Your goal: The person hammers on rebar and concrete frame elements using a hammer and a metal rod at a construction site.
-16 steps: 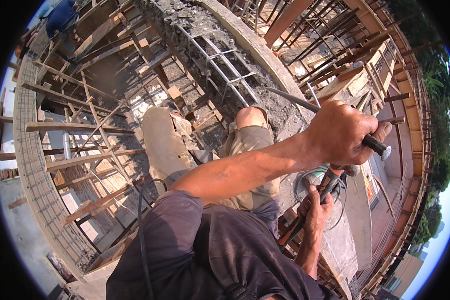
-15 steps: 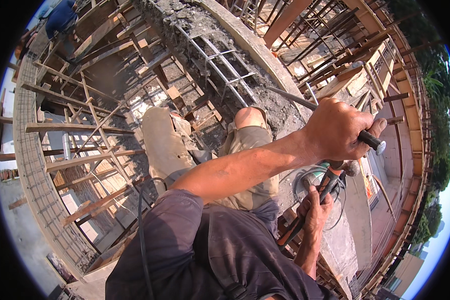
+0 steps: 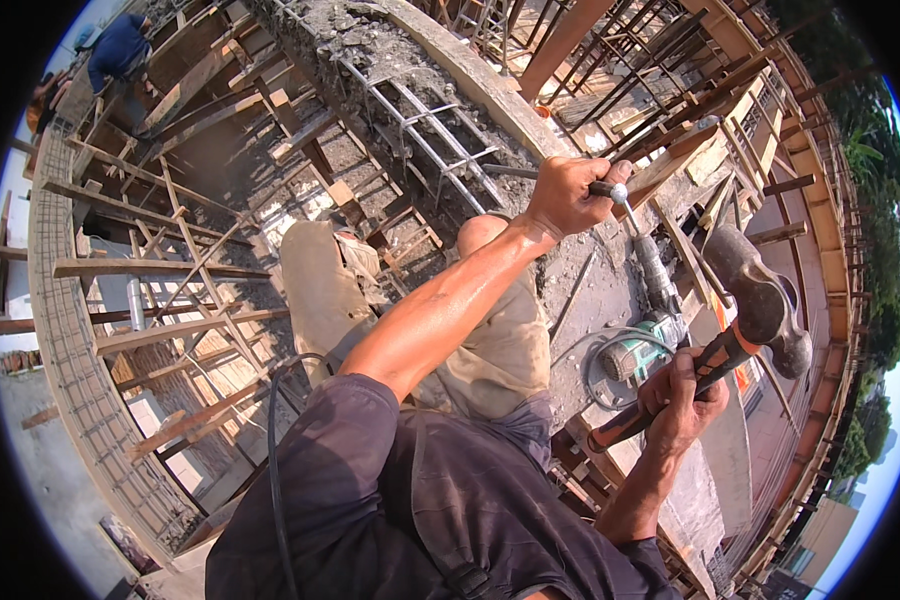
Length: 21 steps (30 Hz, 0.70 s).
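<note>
My left hand is wrapped round a dark steel chisel. Its shaft runs left toward the broken concrete beam, close to the exposed rebar; whether the tip touches is hard to tell. The round struck end pokes out by my thumb. Lower right, my right hand grips the black-and-orange handle of a sledgehammer, its heavy head raised up and to the right, apart from the chisel. A teal power drill with a long metal bit lies on the concrete between and beyond my hands.
Wooden props and planks cross a deep opening on the left. A curved rebar mat borders it. A person in blue bends at the far left. A black cable hangs by my left arm. Timber formwork stands at right.
My left hand has moved left and farther away with the chisel. My right hand has swung the sledgehammer up and right, away from beneath the left hand, uncovering the drill.
</note>
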{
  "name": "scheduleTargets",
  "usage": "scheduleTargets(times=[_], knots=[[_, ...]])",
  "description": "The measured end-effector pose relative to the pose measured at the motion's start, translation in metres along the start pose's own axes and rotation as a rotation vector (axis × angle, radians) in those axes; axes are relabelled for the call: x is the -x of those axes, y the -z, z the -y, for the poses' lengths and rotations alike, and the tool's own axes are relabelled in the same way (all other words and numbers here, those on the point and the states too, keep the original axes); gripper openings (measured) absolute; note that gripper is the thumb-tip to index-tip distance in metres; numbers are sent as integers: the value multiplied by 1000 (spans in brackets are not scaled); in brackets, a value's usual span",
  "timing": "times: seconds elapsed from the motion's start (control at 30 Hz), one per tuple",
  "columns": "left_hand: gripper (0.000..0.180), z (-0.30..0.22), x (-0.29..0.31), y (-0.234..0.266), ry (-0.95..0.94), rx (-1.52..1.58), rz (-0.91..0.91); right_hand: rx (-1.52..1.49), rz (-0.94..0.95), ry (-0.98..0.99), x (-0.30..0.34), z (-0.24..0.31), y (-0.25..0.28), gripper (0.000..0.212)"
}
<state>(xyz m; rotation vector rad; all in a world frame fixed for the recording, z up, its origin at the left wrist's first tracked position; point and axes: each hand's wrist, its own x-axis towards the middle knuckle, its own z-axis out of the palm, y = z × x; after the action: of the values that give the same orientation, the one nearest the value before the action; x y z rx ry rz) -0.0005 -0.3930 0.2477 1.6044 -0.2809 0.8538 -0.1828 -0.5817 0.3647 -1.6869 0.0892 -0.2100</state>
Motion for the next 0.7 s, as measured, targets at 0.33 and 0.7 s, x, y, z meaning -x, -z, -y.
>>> scheduleTargets(times=[0.33, 0.7], knots=[[21, 5, -6, -8, -3, -29, -3, 556, 201, -205, -43, -34, -31, 39], [19, 5, 6, -19, -44, -75, -11, -276, -44, 479, -45, 95, -9, 43]])
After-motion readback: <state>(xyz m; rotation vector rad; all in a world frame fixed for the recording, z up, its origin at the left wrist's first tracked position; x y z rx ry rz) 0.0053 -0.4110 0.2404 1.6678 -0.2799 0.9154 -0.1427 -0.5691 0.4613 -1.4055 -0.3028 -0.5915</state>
